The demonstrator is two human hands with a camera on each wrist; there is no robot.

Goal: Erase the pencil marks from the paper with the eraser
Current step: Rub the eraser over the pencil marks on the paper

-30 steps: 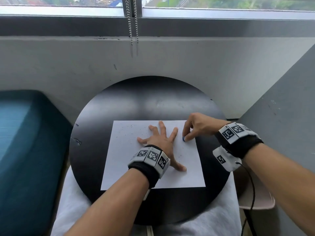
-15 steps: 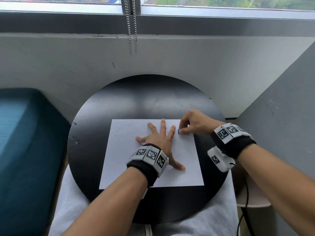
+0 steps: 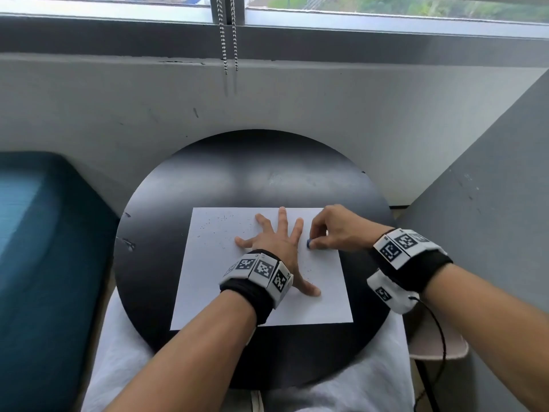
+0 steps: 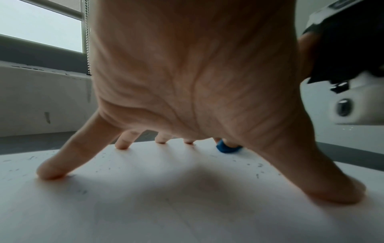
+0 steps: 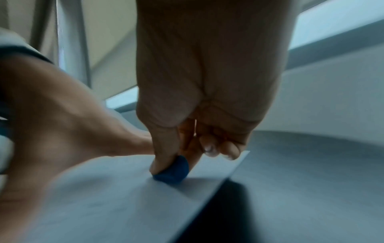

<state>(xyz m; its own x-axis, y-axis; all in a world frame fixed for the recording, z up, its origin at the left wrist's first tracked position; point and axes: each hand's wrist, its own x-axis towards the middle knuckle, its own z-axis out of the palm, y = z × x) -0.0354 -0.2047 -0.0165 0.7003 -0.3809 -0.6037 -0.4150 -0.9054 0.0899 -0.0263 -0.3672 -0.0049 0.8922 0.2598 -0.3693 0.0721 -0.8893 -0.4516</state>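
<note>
Erasing step in hand: left hand point(image 3: 274, 242) splayed flat, pinning white paper point(image 3: 208, 281) on round black table point(image 3: 148, 263); right hand point(image 3: 335, 228) pinching blue eraser point(image 3: 309, 243) against the sheet's far right area; next, probably more rubbing strokes, paper held firm.

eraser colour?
Blue. The eraser shows best in the right wrist view, pinched by the right hand against the paper.
</note>
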